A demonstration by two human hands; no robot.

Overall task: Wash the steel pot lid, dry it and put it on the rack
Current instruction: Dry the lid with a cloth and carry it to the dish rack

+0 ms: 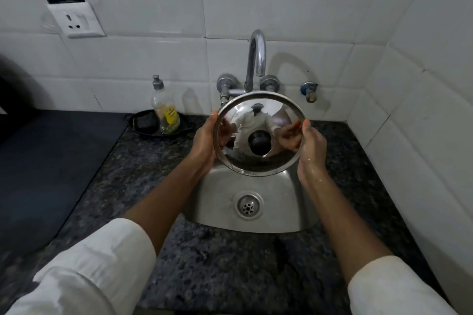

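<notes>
A round steel pot lid (258,115) with a black knob in its middle is held up over the sink, tilted toward me, its shiny face mirroring my hands. My left hand (203,144) grips its left rim. My right hand (312,147), wet with drops, grips its right rim. The lid sits just under the spout of the chrome tap (257,59). No water is running. No rack is in view.
A small steel sink (281,202) with a drain is set in a dark speckled counter (143,169). A dish soap bottle (165,107) stands in a black tray (143,123) at the back left. White tiled walls close in behind and on the right. A dark mat (46,161) lies left.
</notes>
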